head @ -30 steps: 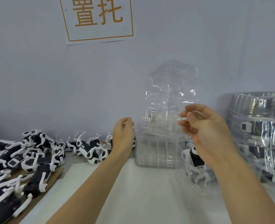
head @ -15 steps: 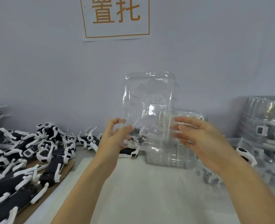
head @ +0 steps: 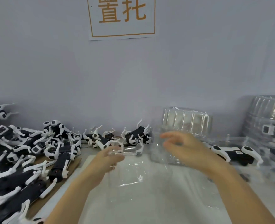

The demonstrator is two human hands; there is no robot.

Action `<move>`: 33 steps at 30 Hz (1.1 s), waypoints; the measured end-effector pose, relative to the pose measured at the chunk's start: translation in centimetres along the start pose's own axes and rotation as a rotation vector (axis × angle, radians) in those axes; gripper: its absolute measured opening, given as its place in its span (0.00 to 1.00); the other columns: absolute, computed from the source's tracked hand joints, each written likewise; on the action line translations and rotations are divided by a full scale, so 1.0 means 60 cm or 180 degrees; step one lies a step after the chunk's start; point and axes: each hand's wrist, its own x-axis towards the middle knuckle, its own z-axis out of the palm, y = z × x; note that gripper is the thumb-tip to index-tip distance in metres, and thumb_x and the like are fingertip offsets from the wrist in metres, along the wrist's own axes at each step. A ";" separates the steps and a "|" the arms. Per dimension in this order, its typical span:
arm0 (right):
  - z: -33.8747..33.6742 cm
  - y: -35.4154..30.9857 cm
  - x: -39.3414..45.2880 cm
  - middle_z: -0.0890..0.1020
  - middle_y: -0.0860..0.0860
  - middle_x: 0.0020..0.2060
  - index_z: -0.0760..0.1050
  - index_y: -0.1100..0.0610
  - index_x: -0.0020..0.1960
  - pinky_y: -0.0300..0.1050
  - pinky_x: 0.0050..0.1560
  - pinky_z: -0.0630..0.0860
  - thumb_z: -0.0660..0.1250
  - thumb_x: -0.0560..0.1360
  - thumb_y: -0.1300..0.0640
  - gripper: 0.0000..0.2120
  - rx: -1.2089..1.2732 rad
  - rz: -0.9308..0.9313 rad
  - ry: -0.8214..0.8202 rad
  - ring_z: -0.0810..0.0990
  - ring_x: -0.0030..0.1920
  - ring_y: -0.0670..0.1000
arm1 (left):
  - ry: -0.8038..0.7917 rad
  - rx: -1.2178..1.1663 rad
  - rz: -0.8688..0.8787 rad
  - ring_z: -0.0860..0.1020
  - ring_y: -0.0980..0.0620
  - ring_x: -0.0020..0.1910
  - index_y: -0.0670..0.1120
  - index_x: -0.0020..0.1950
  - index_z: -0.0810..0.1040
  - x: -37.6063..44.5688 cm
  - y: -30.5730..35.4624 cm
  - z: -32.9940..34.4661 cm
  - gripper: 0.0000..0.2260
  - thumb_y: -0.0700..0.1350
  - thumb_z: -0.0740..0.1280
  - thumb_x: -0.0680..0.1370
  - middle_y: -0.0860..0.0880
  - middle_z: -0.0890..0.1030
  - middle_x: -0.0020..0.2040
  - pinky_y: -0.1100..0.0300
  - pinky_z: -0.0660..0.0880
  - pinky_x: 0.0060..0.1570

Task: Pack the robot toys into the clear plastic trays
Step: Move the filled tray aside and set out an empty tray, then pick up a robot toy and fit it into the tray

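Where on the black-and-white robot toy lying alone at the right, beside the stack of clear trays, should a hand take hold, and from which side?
Grip the robot toy across its black middle body, coming down from above. It lies flat with white legs splayed at both ends, so the body is the one solid, unobstructed part; the thin legs would probably slip or snag on the clear trays nearby.

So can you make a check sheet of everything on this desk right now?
Surface: white mat on the table; brown board at left.
Job's things: clear tray lying on the mat; robot toys heaped at left; tray stack at the back.
Clutter: packed toy and filled trays at right.
Grippers: left hand holds the tray's far edge; right hand blurred, fingers loose, grip unclear.
Cables: nothing seen.
Surroundings: grey wall, sign with orange characters.
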 end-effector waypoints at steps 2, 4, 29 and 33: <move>0.013 0.002 -0.003 0.75 0.42 0.64 0.71 0.39 0.69 0.36 0.53 0.71 0.62 0.80 0.45 0.17 -0.0777 0.0168 -0.0550 0.76 0.60 0.42 | 0.0110 -0.0003 -0.0011 0.76 0.48 0.59 0.52 0.63 0.77 0.006 -0.014 0.015 0.29 0.55 0.78 0.64 0.43 0.79 0.61 0.50 0.70 0.62; 0.023 0.003 -0.004 0.70 0.43 0.71 0.69 0.40 0.72 0.40 0.63 0.66 0.61 0.81 0.44 0.19 -0.1477 0.0254 -0.0991 0.71 0.69 0.46 | 0.0461 0.0067 0.0076 0.76 0.52 0.60 0.55 0.62 0.78 0.018 -0.022 0.020 0.22 0.59 0.76 0.71 0.50 0.79 0.59 0.54 0.68 0.59; 0.018 0.013 0.001 0.79 0.42 0.61 0.79 0.42 0.63 0.39 0.45 0.70 0.61 0.80 0.45 0.14 -0.1899 0.0438 -0.1436 0.78 0.59 0.48 | 0.1434 0.1578 0.1101 0.71 0.60 0.30 0.48 0.57 0.85 0.158 -0.002 0.043 0.12 0.36 0.68 0.78 0.55 0.78 0.35 0.72 0.66 0.31; 0.019 0.012 0.000 0.78 0.42 0.62 0.78 0.41 0.63 0.39 0.48 0.71 0.61 0.80 0.47 0.13 -0.1881 0.0417 -0.1388 0.78 0.59 0.48 | 0.1605 0.1690 0.1491 0.74 0.61 0.32 0.50 0.59 0.84 0.131 0.059 0.036 0.11 0.40 0.70 0.78 0.58 0.78 0.37 0.69 0.68 0.35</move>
